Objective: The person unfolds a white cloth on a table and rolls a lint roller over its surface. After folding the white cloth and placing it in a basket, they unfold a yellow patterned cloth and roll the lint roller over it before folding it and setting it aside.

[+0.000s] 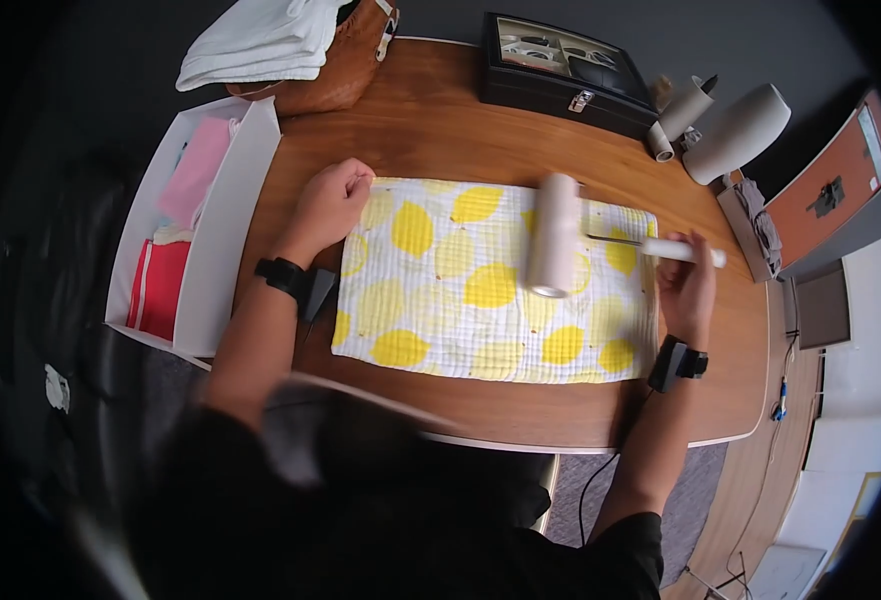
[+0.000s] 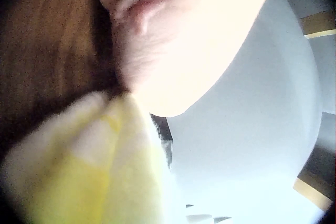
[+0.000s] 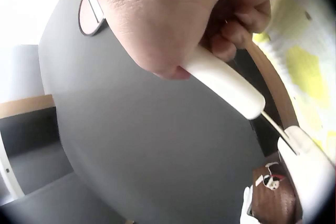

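Observation:
A muslin cloth printed with yellow lemons lies spread on the wooden table. At its far left corner, my left hand pinches the edge, and the left wrist view shows the cloth gathered in folds beneath the fingers. My right hand grips the white handle of a lint roller, fingers curled around it. The roller's pale cylinder overlaps the right half of the cloth in the head view. In the right wrist view the handle leads along a thin metal rod to the roller head.
A white box with folded pink and red cloths stands at the left. Behind are a brown leather bag with white fabric on it and a black glass-topped case. White containers and a small box line the right side.

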Available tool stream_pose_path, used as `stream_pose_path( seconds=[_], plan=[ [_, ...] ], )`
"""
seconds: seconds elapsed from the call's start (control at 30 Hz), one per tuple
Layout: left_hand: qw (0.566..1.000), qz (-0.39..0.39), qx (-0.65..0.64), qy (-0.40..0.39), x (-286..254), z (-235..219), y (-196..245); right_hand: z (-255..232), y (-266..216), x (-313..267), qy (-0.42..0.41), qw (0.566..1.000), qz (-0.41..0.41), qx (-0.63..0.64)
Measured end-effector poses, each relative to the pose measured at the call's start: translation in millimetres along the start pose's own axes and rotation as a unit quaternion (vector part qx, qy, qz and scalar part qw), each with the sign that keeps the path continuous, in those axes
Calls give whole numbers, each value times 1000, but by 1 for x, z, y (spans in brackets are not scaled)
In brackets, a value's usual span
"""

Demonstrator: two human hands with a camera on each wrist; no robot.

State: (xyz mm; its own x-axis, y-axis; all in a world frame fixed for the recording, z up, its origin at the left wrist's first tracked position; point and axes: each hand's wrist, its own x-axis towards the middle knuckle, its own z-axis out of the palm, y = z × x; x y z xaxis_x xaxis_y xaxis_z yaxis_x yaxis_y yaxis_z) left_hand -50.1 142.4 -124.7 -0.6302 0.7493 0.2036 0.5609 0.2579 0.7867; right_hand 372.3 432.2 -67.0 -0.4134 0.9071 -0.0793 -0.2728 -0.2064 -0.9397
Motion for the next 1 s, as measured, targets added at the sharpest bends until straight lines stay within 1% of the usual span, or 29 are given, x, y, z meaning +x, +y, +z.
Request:
stream_pose_path(
  seconds=[0.07,0.1,0.13,0.2,0.3,0.4,0.47,0.5,0.6,0.63,0.73,0.77,0.8,0.87,0.93,0.97,1.0],
  plan=[
    [1000,14,-15,15,1,3,-6,34,4,-14,-11,996,58,-65],
    [1000,4,-19,8,1,3,-6,44,7,-19,-66,991,102,-62],
    [1000,-6,-24,1,1,3,-6,59,11,-28,-104,988,109,-44],
    [999,-17,-31,-4,0,2,-4,68,16,-33,-118,987,100,-48],
    [999,-16,-40,-1,-1,2,-1,49,13,-19,-47,994,89,-47],
    [999,-20,-39,-3,-2,0,2,-1,10,4,-4,999,40,14],
    [999,-36,-41,-6,-2,-1,4,-25,6,13,77,995,-20,57],
    [999,-31,-36,-4,-2,-1,5,-36,1,16,106,991,-32,75],
    [999,-25,-24,2,-4,-1,7,-48,-5,18,127,988,-57,70],
    [999,-28,-21,0,-5,-3,11,-48,-3,17,110,990,-55,64],
    [999,-26,-21,-2,-4,-3,9,-10,6,7,39,998,-32,38],
    [999,-23,-24,-3,-2,-2,6,-2,9,6,31,999,-2,-9],
    [999,-21,-30,-2,-2,-1,4,19,7,-7,-6,999,32,-35],
    [999,-16,-41,1,-1,1,-1,48,17,-18,-21,992,24,-125],
    [999,-22,-33,-5,0,1,-3,67,20,-28,-32,993,32,-111],
    [999,-27,-30,-8,1,1,-3,71,21,-30,-37,993,38,-105],
    [999,-25,-34,-8,1,2,-3,65,20,-28,-20,994,24,-108]
  ],
)
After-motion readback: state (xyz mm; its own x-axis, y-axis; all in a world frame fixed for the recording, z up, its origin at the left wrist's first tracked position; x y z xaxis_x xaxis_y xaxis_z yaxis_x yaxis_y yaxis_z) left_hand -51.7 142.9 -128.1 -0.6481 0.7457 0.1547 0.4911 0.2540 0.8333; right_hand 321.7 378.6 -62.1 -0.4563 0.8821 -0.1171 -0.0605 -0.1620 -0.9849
